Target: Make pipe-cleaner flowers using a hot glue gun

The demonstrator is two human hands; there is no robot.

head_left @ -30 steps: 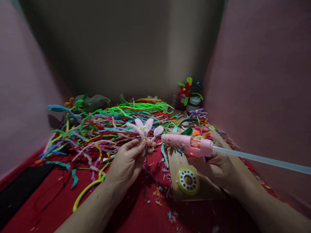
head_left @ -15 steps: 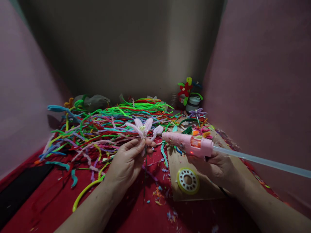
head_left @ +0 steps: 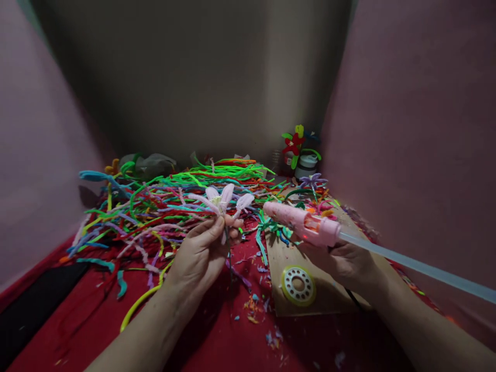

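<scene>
Between the thumb and fingers of my left hand (head_left: 203, 245) is a pale pink pipe-cleaner flower (head_left: 220, 199), pinched at its base. Its petals spread upward around a yellowish centre, one petal sticks out to the right, and a thin dark stem hangs below. My right hand (head_left: 344, 263) is closed around a pink hot glue gun (head_left: 302, 222), whose handle is mostly hidden by the fingers. A red light glows on the gun, and a long clear glue stick (head_left: 418, 263) juts from its back. The nozzle points left toward the flower, apart from it.
A heap of coloured pipe cleaners (head_left: 155, 206) covers the back left of the red cloth (head_left: 217, 330). On the right, a brown board (head_left: 329, 294) carries a yellow-rimmed tape roll (head_left: 298, 285). Behind it stand a purple flower (head_left: 313, 181) and a red flower (head_left: 292, 143). Walls rise around.
My left hand has moved slightly left with the flower, which now leans more to the side. The glue gun has tilted, its nozzle higher and a little farther from the petals.
</scene>
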